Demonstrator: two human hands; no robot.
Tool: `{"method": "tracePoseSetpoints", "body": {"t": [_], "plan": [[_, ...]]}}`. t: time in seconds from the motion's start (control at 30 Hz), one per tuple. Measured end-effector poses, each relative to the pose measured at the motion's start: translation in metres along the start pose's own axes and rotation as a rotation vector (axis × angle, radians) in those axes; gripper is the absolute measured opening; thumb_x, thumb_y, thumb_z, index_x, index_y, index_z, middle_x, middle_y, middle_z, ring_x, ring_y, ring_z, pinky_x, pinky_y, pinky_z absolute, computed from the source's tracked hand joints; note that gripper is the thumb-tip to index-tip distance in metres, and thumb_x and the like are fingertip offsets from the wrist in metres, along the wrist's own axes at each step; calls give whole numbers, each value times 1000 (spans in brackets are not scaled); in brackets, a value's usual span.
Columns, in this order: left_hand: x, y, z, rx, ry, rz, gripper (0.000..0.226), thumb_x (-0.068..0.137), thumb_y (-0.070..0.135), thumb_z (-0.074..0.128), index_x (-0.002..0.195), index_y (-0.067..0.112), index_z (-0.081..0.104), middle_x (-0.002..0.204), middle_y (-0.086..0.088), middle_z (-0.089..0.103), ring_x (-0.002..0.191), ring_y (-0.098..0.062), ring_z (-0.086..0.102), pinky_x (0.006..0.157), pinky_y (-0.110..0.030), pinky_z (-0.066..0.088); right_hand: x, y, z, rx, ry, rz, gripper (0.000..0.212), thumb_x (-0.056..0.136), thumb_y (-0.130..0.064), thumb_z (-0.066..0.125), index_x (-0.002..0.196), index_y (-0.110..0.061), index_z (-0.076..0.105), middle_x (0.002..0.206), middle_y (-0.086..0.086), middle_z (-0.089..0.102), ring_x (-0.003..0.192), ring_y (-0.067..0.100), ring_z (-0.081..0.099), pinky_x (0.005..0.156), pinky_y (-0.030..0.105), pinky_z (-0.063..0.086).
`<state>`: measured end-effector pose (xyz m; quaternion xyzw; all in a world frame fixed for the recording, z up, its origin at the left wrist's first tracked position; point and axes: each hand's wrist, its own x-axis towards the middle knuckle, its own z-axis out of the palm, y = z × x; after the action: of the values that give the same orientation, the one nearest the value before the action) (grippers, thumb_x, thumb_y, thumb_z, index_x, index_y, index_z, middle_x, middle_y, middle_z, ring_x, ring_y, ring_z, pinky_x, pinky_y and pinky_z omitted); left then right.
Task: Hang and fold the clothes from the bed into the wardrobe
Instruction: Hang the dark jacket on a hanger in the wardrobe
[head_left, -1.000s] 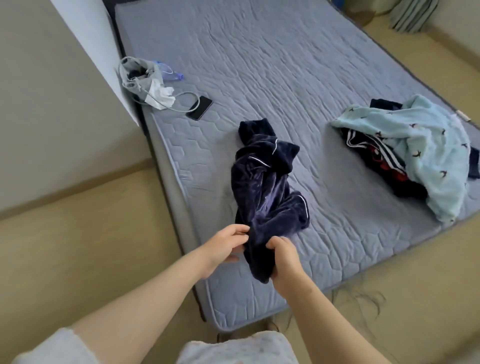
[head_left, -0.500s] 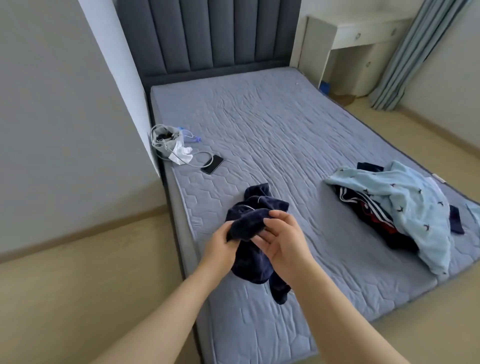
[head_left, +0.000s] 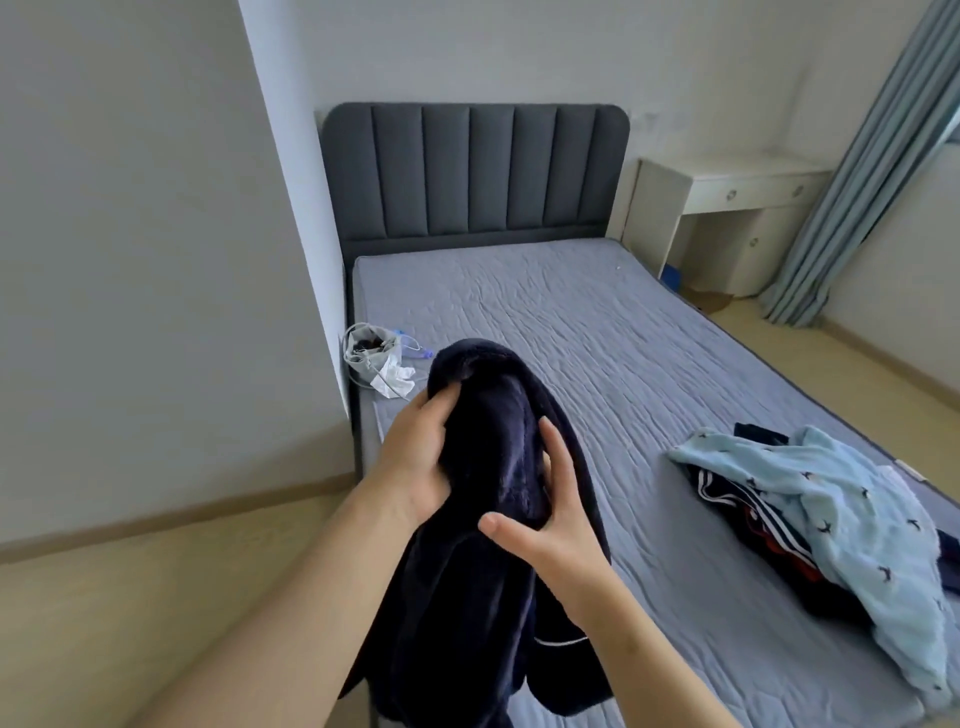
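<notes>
Two-handed hold on garment (head_left: 483, 597), at bed (head_left: 597, 338) edge: left grip (head_left: 415, 462) clutching top fold, right grip (head_left: 556, 525) pinching lower. Advise shaking open and squaring seams before hanging.

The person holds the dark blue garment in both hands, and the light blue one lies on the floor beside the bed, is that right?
Not quite. The head view shows the light blue garment lying on the bed, over other dark clothes, not on the floor. The left hand and right hand do hold the dark blue garment.
</notes>
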<state>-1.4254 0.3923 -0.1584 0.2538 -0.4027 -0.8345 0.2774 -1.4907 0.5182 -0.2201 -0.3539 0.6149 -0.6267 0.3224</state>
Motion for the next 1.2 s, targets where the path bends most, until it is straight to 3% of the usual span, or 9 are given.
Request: {"method": "tracePoseSetpoints", "body": {"t": [0.17,0.4,0.6,0.73,0.87,0.97,1.03,1.13,1.2], "plan": [[0,-11,-21,114,-7,66,19,96,23,47,110,32,56,93,4,72,91,-13,66,78,-29,51,-1,15,3,-234,150,196,29,75,-9,61,92,-32,64,78,-2,70,76,16,66,70,36,55],[-17,-58,-57,1148,-373,15,61,76,14,68,122,43,39,129,11,48,120,-6,47,101,-26,40,10,6,6,-121,298,331,30,78,7,44,81,-19,60,80,12,65,76,27,62,67,39,52],[-21,-81,-57,1337,28,256,70,78,38,59,136,40,21,134,12,38,120,-12,46,90,-32,43,20,-5,8,-68,324,234,36,78,6,47,99,-23,51,91,5,62,81,20,61,62,28,48],[-9,-94,-74,1379,158,3,39,84,27,47,123,26,42,118,-1,58,104,-26,58,80,-31,43,22,-5,4,42,362,171,61,80,5,44,119,-42,42,77,-1,56,54,9,51,49,24,45],[16,-78,-78,1270,257,-245,26,95,16,39,109,8,60,115,-16,62,105,-30,58,75,-24,38,23,-1,-1,-132,277,200,43,77,4,42,87,-34,60,80,-3,63,70,14,59,60,28,49],[33,-43,-57,1195,332,-76,18,93,12,43,93,14,60,109,-18,63,102,-31,59,77,-28,43,24,1,-9,-330,255,286,10,79,-13,55,78,-22,52,70,-4,60,65,15,57,55,26,44],[39,-13,-41,1095,283,86,17,86,7,49,79,20,57,93,-12,66,92,-30,61,74,-28,48,29,-2,-13,-386,262,298,17,80,-25,63,75,-18,48,64,-4,56,57,12,52,47,21,39],[29,35,-17,1197,216,421,21,77,10,61,71,30,56,73,15,62,67,-4,55,55,-6,40,45,-23,-15,-169,413,181,24,84,-27,62,70,-17,45,62,-1,49,55,14,44,49,25,35],[23,52,-14,1345,174,688,18,77,9,64,83,26,61,83,10,63,71,-8,54,61,-15,40,57,-47,-20,14,531,86,20,84,-23,60,72,-17,46,66,1,47,60,16,43,54,31,35]]}}
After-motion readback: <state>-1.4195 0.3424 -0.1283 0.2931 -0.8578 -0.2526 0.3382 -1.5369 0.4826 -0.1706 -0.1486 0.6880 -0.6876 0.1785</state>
